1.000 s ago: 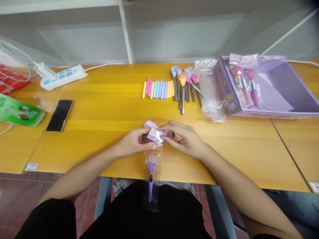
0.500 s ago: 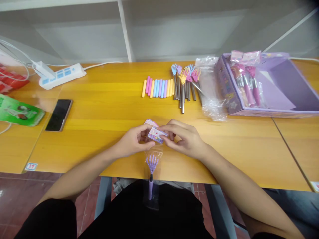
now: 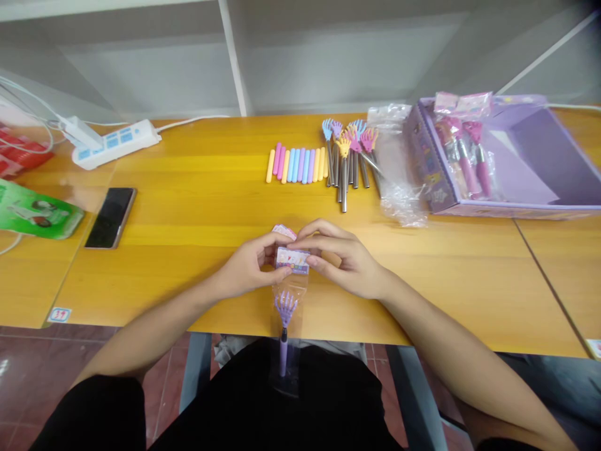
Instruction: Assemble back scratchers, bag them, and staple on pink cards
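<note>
My left hand (image 3: 246,269) and my right hand (image 3: 345,260) meet over the near edge of the yellow table (image 3: 197,207). Both pinch a small printed header card (image 3: 293,259) folded over the top of a clear plastic bag (image 3: 286,338). Inside the bag hangs a purple hand-shaped back scratcher (image 3: 284,326), down over the table edge toward my lap. A small stack of similar cards (image 3: 283,231) lies just behind my fingers.
Pastel handle sleeves (image 3: 295,165) lie in a row beside several metal scratchers (image 3: 347,163). Empty clear bags (image 3: 397,169) and a purple box (image 3: 516,156) with packed scratchers stand at right. A phone (image 3: 111,217), power strip (image 3: 115,143) and green packet (image 3: 32,213) lie at left.
The card has turned from tilted to level between my fingers, and my hands have closed in around it. The view has shifted slightly.
</note>
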### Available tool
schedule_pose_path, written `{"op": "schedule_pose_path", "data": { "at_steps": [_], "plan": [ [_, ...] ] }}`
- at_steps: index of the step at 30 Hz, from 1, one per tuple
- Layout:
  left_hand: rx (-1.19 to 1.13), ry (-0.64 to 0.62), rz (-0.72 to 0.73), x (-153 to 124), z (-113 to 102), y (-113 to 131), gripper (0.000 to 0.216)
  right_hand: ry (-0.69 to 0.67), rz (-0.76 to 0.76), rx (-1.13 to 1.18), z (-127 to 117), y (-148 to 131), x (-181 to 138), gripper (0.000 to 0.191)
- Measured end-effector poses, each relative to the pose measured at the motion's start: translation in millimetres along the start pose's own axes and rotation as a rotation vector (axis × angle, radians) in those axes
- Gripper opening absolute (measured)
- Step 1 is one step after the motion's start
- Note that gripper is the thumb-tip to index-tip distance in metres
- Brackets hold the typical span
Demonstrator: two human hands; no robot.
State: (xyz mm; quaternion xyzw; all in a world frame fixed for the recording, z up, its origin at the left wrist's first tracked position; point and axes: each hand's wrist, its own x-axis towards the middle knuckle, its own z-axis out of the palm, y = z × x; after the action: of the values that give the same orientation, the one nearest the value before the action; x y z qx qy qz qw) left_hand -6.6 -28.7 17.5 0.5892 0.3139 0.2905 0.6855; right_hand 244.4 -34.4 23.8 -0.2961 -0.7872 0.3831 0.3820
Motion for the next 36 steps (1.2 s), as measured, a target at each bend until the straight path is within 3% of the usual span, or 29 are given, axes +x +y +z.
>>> {"op": "schedule_pose_path", "data": {
  "at_steps": [5,13,19,25,36],
  "plan": [
    [0.022,-0.025,0.050,-1.6,2.1,-5.5,0.040,0.027,0.044,0.095,-4.1,-0.8,1.7,0.028],
    [0.088,0.039,0.138,-2.5,2.7,-2.8,0.063,0.078,0.106,0.157,-4.0,-2.5,2.0,0.026],
    [0.321,0.044,0.250,-3.8,-0.1,0.0,0.034,0.101,0.120,0.175,-4.8,-3.2,2.2,0.039],
    [0.327,0.043,0.273,-2.6,-0.5,-2.6,0.037,0.123,0.097,0.148,-4.6,-2.7,1.9,0.039],
    [0.437,0.025,0.308,-0.8,-1.0,8.2,0.021,0.121,0.078,0.110,-2.9,-2.1,1.6,0.022]
  ]
}}
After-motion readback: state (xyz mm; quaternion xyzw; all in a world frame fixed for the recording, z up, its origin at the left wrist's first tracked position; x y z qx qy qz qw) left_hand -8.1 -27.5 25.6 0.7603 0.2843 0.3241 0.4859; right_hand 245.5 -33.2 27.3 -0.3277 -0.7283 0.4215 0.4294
